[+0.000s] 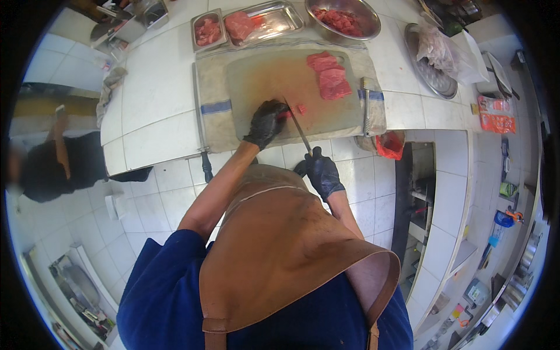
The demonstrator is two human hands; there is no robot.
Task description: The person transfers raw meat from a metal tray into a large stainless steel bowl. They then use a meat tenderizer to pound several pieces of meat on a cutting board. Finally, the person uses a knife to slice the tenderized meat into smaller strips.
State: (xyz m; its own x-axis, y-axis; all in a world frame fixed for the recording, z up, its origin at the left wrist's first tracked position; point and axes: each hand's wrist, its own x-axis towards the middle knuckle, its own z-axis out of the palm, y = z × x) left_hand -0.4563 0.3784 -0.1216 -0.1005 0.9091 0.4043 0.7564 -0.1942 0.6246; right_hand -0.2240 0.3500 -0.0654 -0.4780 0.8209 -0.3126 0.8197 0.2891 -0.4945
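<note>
Black gloves cover both of my hands. My left hand [267, 122] presses a small strip of red meat [285, 114] onto the cutting board [258, 78], its fingers curled and hiding most of the strip. In my right hand [323, 173] is the handle of a kitchen knife [299, 124]; the blade slants up and left over the board, right beside the strip. Just right of the blade lies a small cut piece of meat [301, 109]. Flat slices of raw red meat [334, 83] rest at the board's upper right.
Behind the board stand a small steel pan of meat [193, 33], a steel tray [280, 26] and a steel bowl [372, 37]. A sharpening steel [196, 105] lies left, a metal meat mallet [366, 109] right. A red bag [389, 146] sits below the counter edge. Another person [65, 162] is at left.
</note>
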